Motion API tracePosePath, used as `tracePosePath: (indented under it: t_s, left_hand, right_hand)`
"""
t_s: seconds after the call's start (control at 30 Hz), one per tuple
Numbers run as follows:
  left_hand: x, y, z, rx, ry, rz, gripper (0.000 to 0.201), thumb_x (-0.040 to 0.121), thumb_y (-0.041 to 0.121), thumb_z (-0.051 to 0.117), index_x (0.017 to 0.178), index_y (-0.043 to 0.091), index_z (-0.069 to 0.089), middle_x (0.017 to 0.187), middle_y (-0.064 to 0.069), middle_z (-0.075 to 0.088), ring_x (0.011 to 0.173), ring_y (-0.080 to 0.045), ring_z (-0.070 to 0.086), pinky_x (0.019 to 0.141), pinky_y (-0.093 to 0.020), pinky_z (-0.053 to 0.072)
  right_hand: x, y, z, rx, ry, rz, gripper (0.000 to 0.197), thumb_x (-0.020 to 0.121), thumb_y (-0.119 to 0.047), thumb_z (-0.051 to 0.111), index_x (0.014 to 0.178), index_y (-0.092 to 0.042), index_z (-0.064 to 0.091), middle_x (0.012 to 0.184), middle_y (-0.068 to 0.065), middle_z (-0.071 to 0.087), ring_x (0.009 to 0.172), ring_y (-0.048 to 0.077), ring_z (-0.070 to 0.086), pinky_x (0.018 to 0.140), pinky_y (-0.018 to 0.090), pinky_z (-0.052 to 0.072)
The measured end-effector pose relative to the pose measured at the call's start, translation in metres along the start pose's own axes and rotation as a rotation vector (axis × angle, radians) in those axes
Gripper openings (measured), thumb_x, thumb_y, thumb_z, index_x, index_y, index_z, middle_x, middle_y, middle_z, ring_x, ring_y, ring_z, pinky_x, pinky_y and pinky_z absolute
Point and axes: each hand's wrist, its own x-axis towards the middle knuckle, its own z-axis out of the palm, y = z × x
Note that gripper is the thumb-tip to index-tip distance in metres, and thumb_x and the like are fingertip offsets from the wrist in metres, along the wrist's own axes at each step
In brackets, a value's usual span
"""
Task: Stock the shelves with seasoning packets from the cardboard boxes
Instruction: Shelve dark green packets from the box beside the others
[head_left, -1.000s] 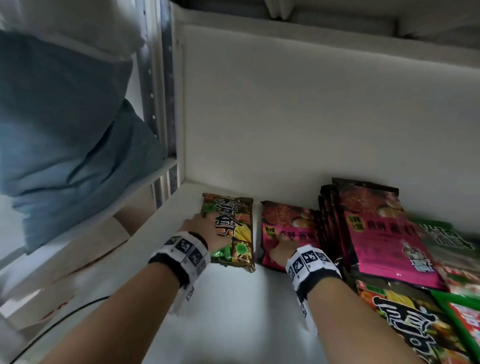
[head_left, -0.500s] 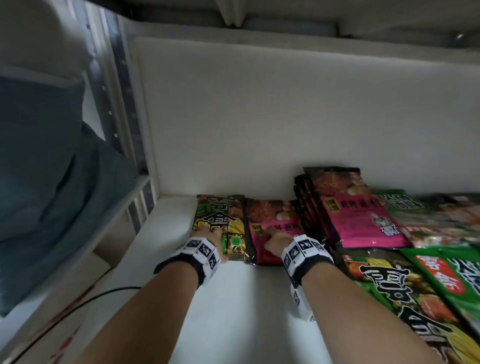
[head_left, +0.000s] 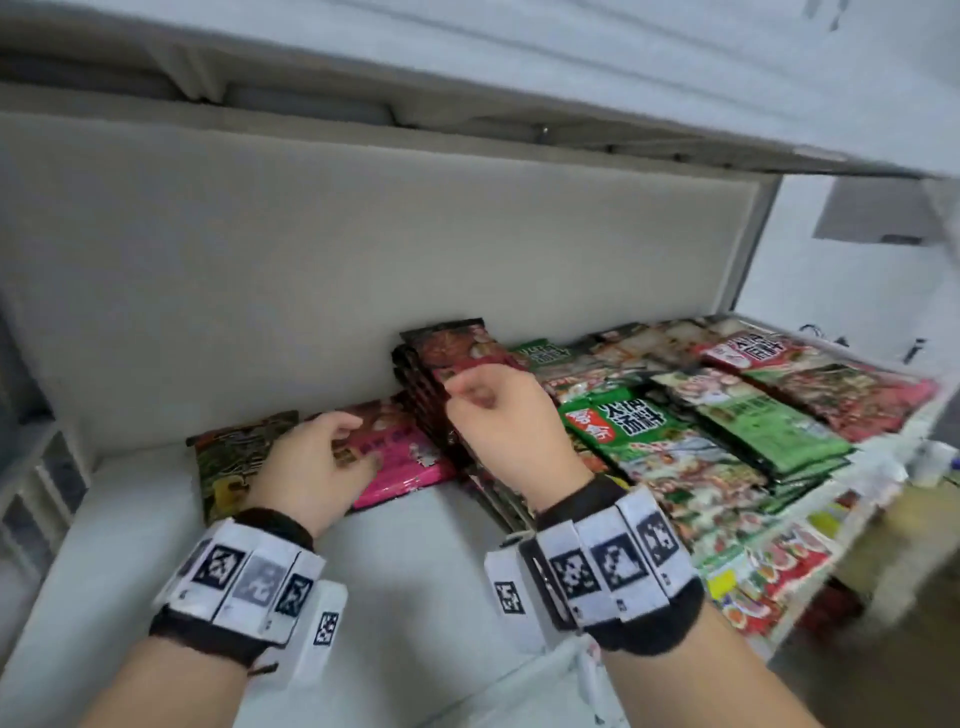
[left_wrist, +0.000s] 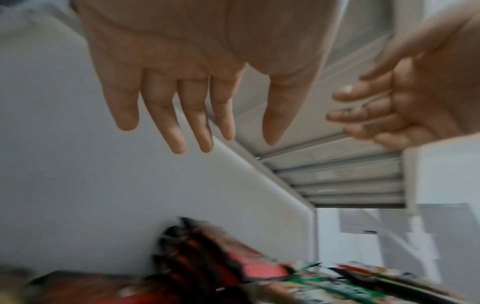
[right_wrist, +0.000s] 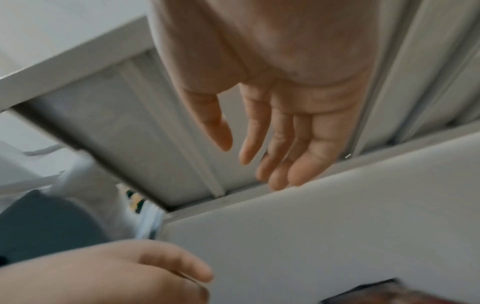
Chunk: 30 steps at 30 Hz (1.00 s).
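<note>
Both forearms reach over the white shelf (head_left: 415, 571), each wrist wearing 1 band of black-and-white markers. The left hand (head_left: 311, 467) hangs palm down with its fingers spread and loose, holding nothing, above 2 flat packets: 1 pink packet (head_left: 400, 457) under its fingertips and 1 dark green-and-yellow packet (head_left: 234, 457) just to its left. The right hand (head_left: 504, 426) is raised slightly higher, fingers slack and empty in the wrist view. Just beyond it stands 1 stack of pink packets (head_left: 447, 353) against the back panel; to its right lie overlapping green packets (head_left: 639, 421), too many to count.
</note>
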Motion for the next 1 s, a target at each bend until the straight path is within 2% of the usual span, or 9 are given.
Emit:
tracePosePath:
  t_s: [0.1,0.23,0.37,0.47,0.53,0.63,0.77,0.9,1.0]
  left_hand:
    - [-0.021,0.062,0.02,0.027,-0.039,0.199,0.04,0.076,0.029,0.071,0.113,0.017,0.061,0.113,-0.005,0.065,0.107,-0.021,0.059,0.094,-0.029,0.043]
    - [-0.056,0.156,0.07,0.103,-0.136,0.413,0.044,0.08,0.04,0.063,0.119,0.021,0.057,0.119,-0.002,0.061,0.112,-0.02,0.055,0.094,-0.028,0.041]
    - [-0.111,0.265,0.152,0.03,-0.291,0.57,0.044,0.083,0.043,0.06,0.121,0.021,0.055,0.123,0.0,0.059,0.112,-0.018,0.054,0.091,-0.028,0.042]
    - [-0.172,0.346,0.219,-0.033,-0.459,0.644,0.043,0.082,0.042,0.06,0.12,0.022,0.055,0.122,0.0,0.059,0.111,-0.019,0.055,0.09,-0.028,0.043]
    - [-0.215,0.393,0.26,-0.096,-0.566,0.68,0.041,0.082,0.04,0.061,0.119,0.024,0.056,0.121,0.001,0.06,0.11,-0.019,0.056,0.091,-0.029,0.044]
    - [-0.272,0.45,0.313,-0.121,-0.719,0.744,0.04,0.083,0.04,0.061,0.119,0.025,0.055,0.123,0.001,0.058,0.113,-0.018,0.054,0.093,-0.029,0.043]
    - [-0.335,0.51,0.374,-0.12,-0.886,0.821,0.039,0.084,0.041,0.06,0.119,0.026,0.055,0.124,0.003,0.057,0.115,-0.016,0.052,0.093,-0.028,0.041]
    - [-0.387,0.562,0.438,-0.102,-1.046,0.895,0.04,0.084,0.041,0.059,0.121,0.027,0.054,0.124,0.005,0.057,0.115,-0.015,0.052,0.09,-0.027,0.039]
    - [-0.412,0.599,0.491,-0.119,-1.147,0.941,0.039,0.084,0.038,0.06,0.121,0.025,0.054,0.124,0.004,0.057,0.115,-0.014,0.052,0.087,-0.023,0.036]
  right_hand:
    - [-0.027,0.033,-0.071,0.004,0.088,0.127,0.014,0.083,-0.014,0.059,0.094,-0.016,0.068,0.086,-0.003,0.064,0.082,0.011,0.059,0.075,0.022,0.043]
    - [-0.08,0.085,-0.168,-0.064,0.183,0.323,0.009,0.087,-0.022,0.058,0.095,-0.019,0.063,0.092,0.004,0.067,0.077,0.014,0.059,0.069,0.026,0.047]
    - [-0.159,0.133,-0.272,-0.178,0.255,0.448,0.016,0.09,-0.022,0.054,0.092,-0.01,0.063,0.097,0.019,0.067,0.086,0.033,0.063,0.075,0.046,0.051]
    - [-0.232,0.169,-0.347,-0.253,0.336,0.553,0.017,0.087,-0.019,0.055,0.081,-0.008,0.065,0.081,0.017,0.066,0.066,0.017,0.057,0.059,0.027,0.043]
    - [-0.281,0.191,-0.394,-0.272,0.429,0.641,0.015,0.085,-0.018,0.054,0.074,-0.02,0.063,0.07,0.001,0.063,0.064,0.013,0.057,0.052,0.019,0.043]
    - [-0.347,0.217,-0.452,-0.273,0.556,0.753,0.01,0.085,-0.02,0.054,0.087,-0.024,0.063,0.072,-0.012,0.059,0.074,0.011,0.06,0.058,0.019,0.044]
    - [-0.424,0.248,-0.516,-0.272,0.709,0.889,0.013,0.083,-0.018,0.054,0.09,-0.021,0.065,0.076,-0.008,0.062,0.076,0.014,0.062,0.067,0.025,0.048]
    - [-0.49,0.286,-0.566,-0.281,0.862,1.022,0.016,0.083,-0.018,0.054,0.092,-0.02,0.067,0.074,-0.011,0.061,0.069,0.01,0.06,0.063,0.022,0.046]
    - [-0.525,0.322,-0.597,-0.289,0.898,1.125,0.016,0.083,-0.019,0.055,0.094,-0.02,0.066,0.082,-0.009,0.061,0.078,0.01,0.058,0.071,0.022,0.042]
